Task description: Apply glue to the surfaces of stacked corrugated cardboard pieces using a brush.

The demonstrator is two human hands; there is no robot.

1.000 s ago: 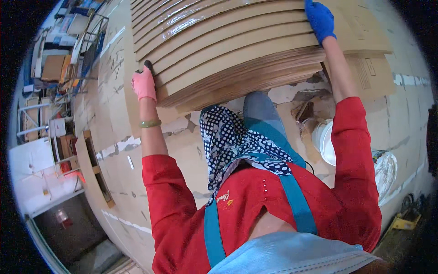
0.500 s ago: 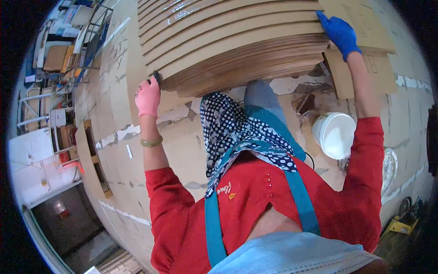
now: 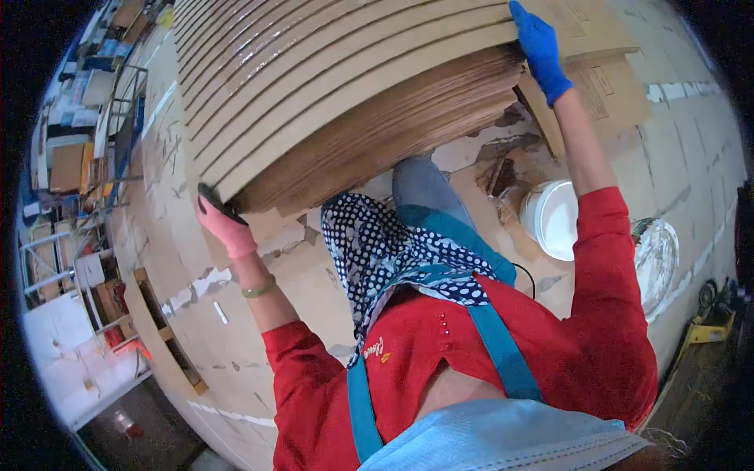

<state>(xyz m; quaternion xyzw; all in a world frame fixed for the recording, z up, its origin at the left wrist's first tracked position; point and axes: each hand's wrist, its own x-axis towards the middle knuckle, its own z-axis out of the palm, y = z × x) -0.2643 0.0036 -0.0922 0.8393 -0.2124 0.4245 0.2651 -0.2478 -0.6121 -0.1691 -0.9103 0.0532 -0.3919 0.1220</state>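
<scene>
In front of me lies a thick stack of brown cardboard sheets (image 3: 314, 110), its upper sheets fanned out in narrow steps. A glossy strip (image 3: 271, 39) runs across the farther steps. My left hand (image 3: 224, 225), in a pink glove with dark fingertips, grips the stack's near left corner. On the right edge, my right hand (image 3: 542, 53) wears a blue glove and is closed at the near right corner. Its thumb side rests along the top sheet; its other fingers are partly hidden. The stack's near side shows many layered edges above my knees.
More flat cardboard (image 3: 601, 90) lies beyond my right hand. A white bucket (image 3: 552, 220) stands by my right forearm, with a round, plastic-wrapped item (image 3: 656, 267) beside it. A wooden pallet (image 3: 169, 334) lies to the left, near cluttered shelving (image 3: 59, 259).
The stack now sits farther left in view and slants more, its left corner closer to me. Both hands have shifted left with it, the left hand also nearer. More stepped edges show.
</scene>
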